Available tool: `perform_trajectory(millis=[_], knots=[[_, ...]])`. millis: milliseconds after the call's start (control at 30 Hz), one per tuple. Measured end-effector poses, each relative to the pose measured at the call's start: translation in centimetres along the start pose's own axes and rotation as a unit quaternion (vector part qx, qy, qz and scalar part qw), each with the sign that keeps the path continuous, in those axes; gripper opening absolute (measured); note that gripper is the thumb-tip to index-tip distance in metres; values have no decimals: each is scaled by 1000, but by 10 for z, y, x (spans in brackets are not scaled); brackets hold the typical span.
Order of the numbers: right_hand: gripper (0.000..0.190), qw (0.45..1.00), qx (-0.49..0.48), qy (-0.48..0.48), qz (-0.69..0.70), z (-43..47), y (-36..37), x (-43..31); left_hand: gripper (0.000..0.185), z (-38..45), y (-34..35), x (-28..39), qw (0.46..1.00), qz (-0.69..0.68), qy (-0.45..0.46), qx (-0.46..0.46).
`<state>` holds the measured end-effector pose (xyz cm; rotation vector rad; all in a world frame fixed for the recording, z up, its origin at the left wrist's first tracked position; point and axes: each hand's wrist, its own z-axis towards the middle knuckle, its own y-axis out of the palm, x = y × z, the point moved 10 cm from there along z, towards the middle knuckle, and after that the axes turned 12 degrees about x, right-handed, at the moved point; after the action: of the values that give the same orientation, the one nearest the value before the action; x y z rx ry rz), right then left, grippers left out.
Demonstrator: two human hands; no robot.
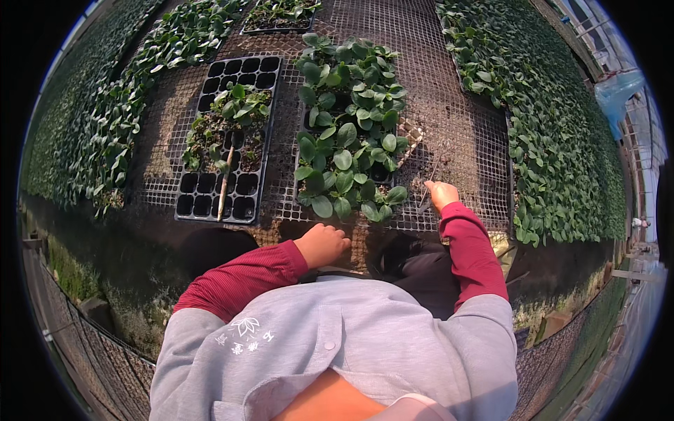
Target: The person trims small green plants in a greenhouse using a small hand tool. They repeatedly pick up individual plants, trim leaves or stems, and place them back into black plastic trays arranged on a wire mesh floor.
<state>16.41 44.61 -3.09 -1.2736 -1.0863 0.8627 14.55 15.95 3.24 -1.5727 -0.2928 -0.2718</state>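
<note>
My left hand (322, 245) rests near my lap with its fingers curled, just below a black plug tray of broad-leaved green seedlings (345, 158); whether anything is inside it cannot be seen. Over the mesh bench top, to the right of that tray, is my right hand (442, 194), its thumb and fingers pinched together. A thin dark tool or stick (424, 199) lies beside its fingertips, and I cannot tell whether it is gripped. Further left stands a black plug tray (258, 202) with many bare cells, some seedlings and a thin wooden stick (226, 181) lying across it.
Dense seedlings (558, 152) line the right side, and more seedlings (113, 121) stand at left. Another seedling tray (279, 23) lies at the far side. The plastic mesh (368, 26) covers the bench. A light-coloured strip (412, 138) touches the middle tray's right side.
</note>
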Motion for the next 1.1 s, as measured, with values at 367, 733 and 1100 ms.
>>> perform_trajectory(millis=[367,733,1100], knots=[[8,984,178,-22,7,17,-9,10,16,-11,-21,13,999,7,-8,37],[24,808,379,150,426,44,-208,-19,39,-140,-243,-72,876,-210,-93,425],[24,811,299,146,481,52,-240,-151,30,-629,-24,-422,68,-311,-618,719]])
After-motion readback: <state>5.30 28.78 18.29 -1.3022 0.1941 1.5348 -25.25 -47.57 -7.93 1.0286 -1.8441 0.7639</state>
